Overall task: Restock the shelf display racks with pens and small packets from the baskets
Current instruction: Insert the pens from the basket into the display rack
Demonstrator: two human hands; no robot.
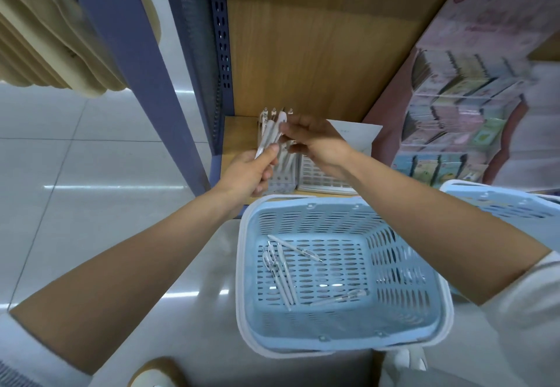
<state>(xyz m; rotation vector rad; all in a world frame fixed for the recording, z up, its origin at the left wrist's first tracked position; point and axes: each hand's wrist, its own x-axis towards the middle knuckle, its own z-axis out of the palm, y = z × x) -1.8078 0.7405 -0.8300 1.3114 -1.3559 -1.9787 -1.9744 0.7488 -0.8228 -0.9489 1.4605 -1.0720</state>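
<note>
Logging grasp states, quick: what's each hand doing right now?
Left hand: grips a bunch of white pens.
Right hand: pinches the top of the same bunch.

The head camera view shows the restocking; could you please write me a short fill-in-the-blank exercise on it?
The left hand and right hand together hold a bunch of white plastic ____.
Other loose white pens lie inside the perforated plastic basket, whose colour is light ____.
The white slotted display rack stands on the wooden ____.
Missing words: pens; blue; shelf.
</note>
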